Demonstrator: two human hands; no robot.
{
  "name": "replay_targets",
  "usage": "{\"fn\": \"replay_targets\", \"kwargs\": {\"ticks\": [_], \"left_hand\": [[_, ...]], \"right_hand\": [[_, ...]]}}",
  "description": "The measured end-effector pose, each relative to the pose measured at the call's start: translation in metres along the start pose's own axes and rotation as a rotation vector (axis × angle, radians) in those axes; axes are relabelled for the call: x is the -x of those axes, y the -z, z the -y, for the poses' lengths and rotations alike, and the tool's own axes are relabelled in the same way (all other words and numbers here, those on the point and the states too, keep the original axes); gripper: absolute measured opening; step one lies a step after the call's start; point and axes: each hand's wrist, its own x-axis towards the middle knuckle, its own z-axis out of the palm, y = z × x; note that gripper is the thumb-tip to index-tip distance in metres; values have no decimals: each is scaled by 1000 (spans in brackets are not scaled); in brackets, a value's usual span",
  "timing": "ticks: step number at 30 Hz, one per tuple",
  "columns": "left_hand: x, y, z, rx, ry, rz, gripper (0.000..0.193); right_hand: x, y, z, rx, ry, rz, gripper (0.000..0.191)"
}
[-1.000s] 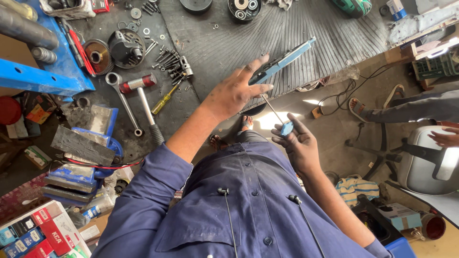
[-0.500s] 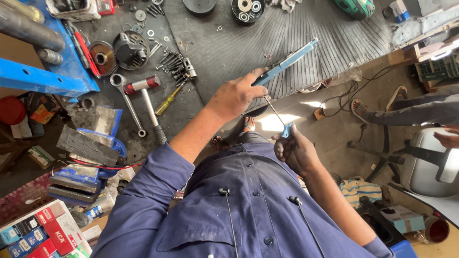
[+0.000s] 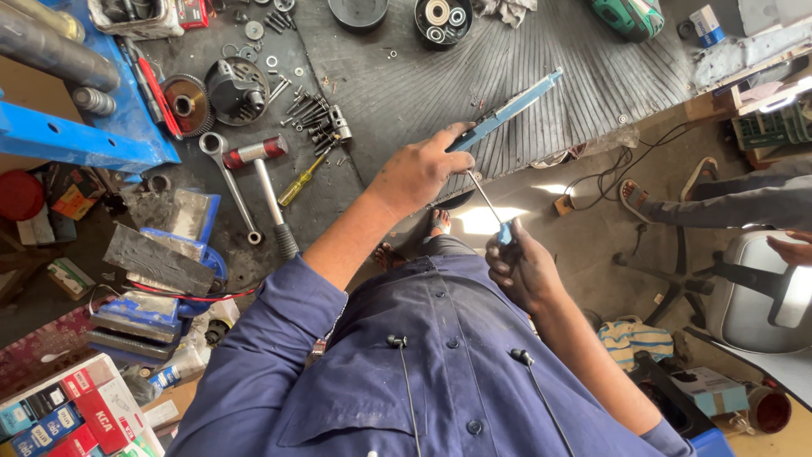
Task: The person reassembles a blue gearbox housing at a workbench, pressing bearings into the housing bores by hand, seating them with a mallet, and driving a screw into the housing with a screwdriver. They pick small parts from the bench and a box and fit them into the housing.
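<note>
Blue tool [image 3: 507,110] held above cluttered ribbed workshop mat [image 3: 592,59].

Red and blue cardboard boxes [image 3: 63,415] are lying stacked at the bottom left corner. A small blue and white box [image 3: 704,24] is standing at the top right. A red box [image 3: 193,12] is sitting at the top edge.

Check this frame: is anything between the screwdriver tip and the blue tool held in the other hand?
Nothing visible. The left hand grips the long blue tool; the right hand holds the screwdriver, whose thin shaft runs straight up to the tool's underside beside the left hand's fingers. The exact contact spot is hidden.
</note>
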Motion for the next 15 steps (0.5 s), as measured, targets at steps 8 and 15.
{"fn": "replay_targets", "kwargs": {"ticks": [8,15], "left_hand": [[2,2,-2,-36,-9,2,8],[2,1,-2,25,36,15,7]], "right_hand": [[15,-30,3,1705,883,-354,28],[3,-23,7,396,167,-312,42]]}}
